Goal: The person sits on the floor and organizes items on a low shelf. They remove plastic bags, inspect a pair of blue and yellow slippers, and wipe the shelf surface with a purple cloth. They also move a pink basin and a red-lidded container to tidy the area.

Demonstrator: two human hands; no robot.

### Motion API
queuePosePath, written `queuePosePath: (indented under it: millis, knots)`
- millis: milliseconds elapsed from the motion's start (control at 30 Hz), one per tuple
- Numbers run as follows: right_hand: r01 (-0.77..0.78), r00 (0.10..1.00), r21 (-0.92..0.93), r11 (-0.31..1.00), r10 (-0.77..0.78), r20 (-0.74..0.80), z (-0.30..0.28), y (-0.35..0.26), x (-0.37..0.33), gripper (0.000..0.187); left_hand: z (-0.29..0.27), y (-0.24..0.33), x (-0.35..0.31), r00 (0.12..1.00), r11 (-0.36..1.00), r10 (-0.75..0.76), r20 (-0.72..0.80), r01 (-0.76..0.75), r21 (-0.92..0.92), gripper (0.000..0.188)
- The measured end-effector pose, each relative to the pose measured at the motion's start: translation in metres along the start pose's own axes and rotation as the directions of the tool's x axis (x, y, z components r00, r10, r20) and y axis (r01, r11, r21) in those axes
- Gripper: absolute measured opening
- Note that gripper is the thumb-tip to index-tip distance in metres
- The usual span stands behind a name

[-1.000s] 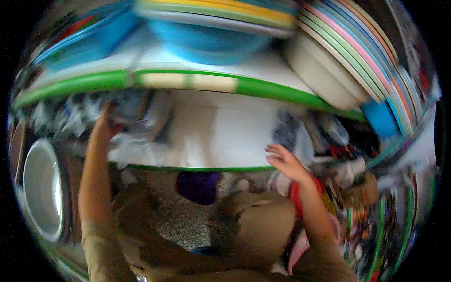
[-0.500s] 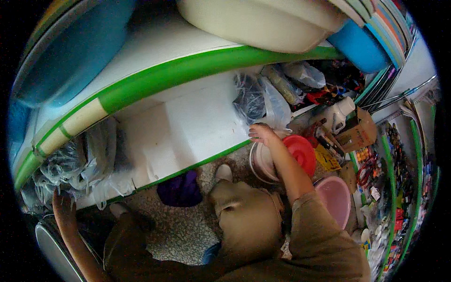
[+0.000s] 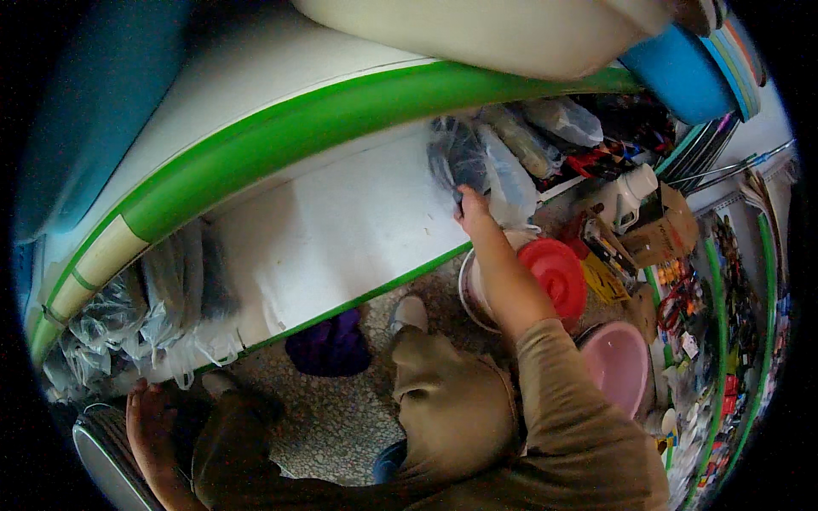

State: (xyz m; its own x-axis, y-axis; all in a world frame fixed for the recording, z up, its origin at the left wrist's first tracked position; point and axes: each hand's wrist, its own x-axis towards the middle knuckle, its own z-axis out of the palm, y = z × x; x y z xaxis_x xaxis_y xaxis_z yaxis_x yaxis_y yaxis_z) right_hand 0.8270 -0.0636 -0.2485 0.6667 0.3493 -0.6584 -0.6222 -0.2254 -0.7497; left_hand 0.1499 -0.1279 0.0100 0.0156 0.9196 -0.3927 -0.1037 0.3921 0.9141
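My right hand (image 3: 471, 211) reaches over the low white shelf (image 3: 358, 213), its fingers closed on the near end of a clear plastic bag with dark contents (image 3: 460, 153). A paler plastic bag (image 3: 509, 175) lies right beside it. My left hand (image 3: 150, 413) is low at the left, just off the shelf's front edge, with its fingers loosely bent, apart and holding nothing that I can see. Above it on the shelf sit several clear plastic bags (image 3: 170, 298) with grey, dark contents.
A green-edged upper shelf (image 3: 281, 145) overhangs, carrying large blue and cream basins (image 3: 477, 34). By my right arm stand a red lidded bucket (image 3: 554, 272), a pink basin (image 3: 618, 366) and a cardboard box (image 3: 665, 226). A purple bag (image 3: 331, 345) lies on the floor.
My right hand has moved up and inward from the shelf edge and closed on the dark bag. My left hand has come away from the bags at the left, toward me.
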Motion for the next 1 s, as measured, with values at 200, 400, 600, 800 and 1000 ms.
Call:
queuePosePath:
  millis: [200, 400, 600, 800, 1000]
  knots:
    - [-0.166, 0.924, 0.117, 0.979, 0.113, 0.366, -0.009, -0.092, -0.047, 0.024, 0.056, -0.002, -0.006, 0.997, 0.997, 0.003, 0.072, -0.009, 0.078, 0.036]
    - [-0.076, 0.785, -0.196, 0.978, 0.18, 0.593, 0.004, -0.084, -0.114, 0.022, 0.071, -0.011, -0.018, 0.973, 0.987, -0.1, 0.209, 0.07, 0.147, 0.031]
    - [-0.123, 0.727, -0.522, 0.844, 0.434, 0.531, 0.059, -0.014, -0.255, 0.023, 0.069, -0.045, -0.011, 0.932, 0.752, 0.106, 0.347, -0.304, 0.585, 0.071]
    - [0.193, 0.408, -0.677, 0.71, 0.569, 0.714, 0.093, 0.06, -0.332, 0.022, 0.087, -0.066, -0.016, 0.752, 0.096, 0.402, 0.523, -0.603, 0.792, 0.09]
    - [0.329, 0.409, -0.585, 0.742, 0.446, 0.796, 0.101, 0.061, -0.416, 0.028, 0.054, -0.085, -0.014, 0.75, 0.173, 0.296, 0.591, -0.651, 0.739, 0.045]
